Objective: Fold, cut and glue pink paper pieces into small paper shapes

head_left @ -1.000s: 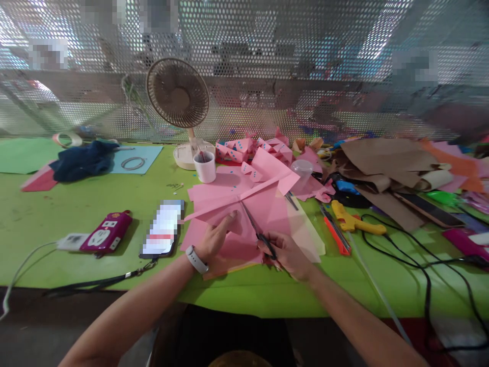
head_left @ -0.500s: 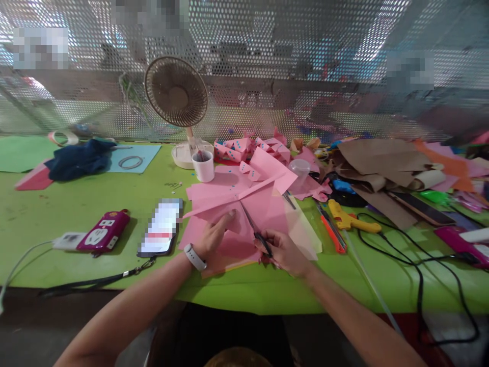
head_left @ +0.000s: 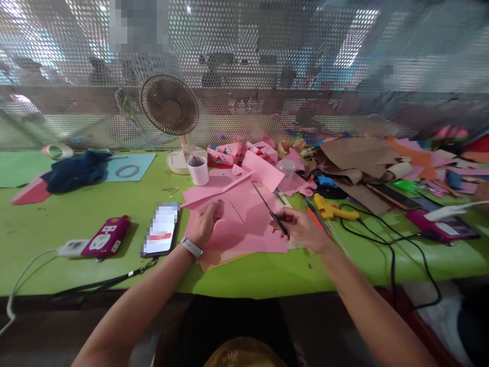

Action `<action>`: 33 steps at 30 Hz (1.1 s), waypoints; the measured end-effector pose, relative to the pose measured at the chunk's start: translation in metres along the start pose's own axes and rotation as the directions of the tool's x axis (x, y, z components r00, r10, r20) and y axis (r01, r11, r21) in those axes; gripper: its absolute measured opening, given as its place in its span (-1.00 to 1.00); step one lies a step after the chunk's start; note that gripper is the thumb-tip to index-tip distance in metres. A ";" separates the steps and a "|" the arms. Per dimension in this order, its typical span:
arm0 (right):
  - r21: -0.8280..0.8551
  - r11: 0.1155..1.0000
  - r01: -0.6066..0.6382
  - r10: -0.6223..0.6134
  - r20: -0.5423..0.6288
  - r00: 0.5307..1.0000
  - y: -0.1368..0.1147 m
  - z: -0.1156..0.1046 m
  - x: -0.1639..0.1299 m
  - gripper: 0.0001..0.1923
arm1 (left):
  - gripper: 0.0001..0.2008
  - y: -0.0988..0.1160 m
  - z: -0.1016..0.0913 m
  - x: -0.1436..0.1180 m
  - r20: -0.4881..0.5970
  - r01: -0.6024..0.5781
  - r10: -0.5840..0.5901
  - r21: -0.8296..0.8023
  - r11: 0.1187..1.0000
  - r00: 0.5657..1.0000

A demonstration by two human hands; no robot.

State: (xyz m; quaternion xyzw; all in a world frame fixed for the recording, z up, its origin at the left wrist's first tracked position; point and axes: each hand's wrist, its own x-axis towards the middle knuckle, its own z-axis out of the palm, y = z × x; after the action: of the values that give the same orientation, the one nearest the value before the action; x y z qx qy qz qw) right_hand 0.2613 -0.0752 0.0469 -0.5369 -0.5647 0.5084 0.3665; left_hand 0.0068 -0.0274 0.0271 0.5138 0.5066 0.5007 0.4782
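Pink paper sheets point(head_left: 244, 219) lie stacked on the green table point(head_left: 95, 214) in front of me. My left hand point(head_left: 204, 224) presses down on the left part of the top sheet; a white watch sits on that wrist. My right hand point(head_left: 301, 229) grips black scissors point(head_left: 269, 206), blades pointing up and to the left over the paper's right side. The scissors are clear of the sheet's cut line.
A phone point(head_left: 162, 229) and a magenta power strip point(head_left: 105, 237) lie to the left. A white cup point(head_left: 197, 169) and a desk fan point(head_left: 170, 109) stand behind the paper. A yellow glue gun point(head_left: 334, 209), an orange cutter point(head_left: 315, 214), cables and brown paper point(head_left: 359, 158) crowd the right.
My right hand has pulled the scissors out of the paper and moved right and away from the cut. My left hand stayed on the sheet. The view has shifted right.
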 end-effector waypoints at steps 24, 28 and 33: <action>-0.876 0.445 -0.186 0.021 -0.197 0.980 0.028 -0.073 0.001 -0.75 | -0.75 0.009 0.007 0.002 0.281 0.242 -0.170 -0.246 0.939 0.944; -0.860 0.499 -0.106 -0.112 -0.185 0.976 0.025 -0.073 -0.005 -0.81 | -0.79 0.015 0.005 -0.004 0.265 0.307 -0.241 -0.241 0.921 0.933; -0.922 0.243 0.302 -0.716 0.039 0.697 0.023 -0.021 -0.009 -0.67 | -0.85 0.008 0.003 -0.011 0.237 0.457 -0.407 -0.221 0.861 0.882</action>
State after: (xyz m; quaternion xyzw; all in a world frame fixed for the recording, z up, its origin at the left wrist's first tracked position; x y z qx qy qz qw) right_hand 0.2883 -0.0821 0.0307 -0.5123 -0.7991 -0.1339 0.2849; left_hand 0.0106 -0.0380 0.0348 0.3599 0.4902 0.3954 0.6884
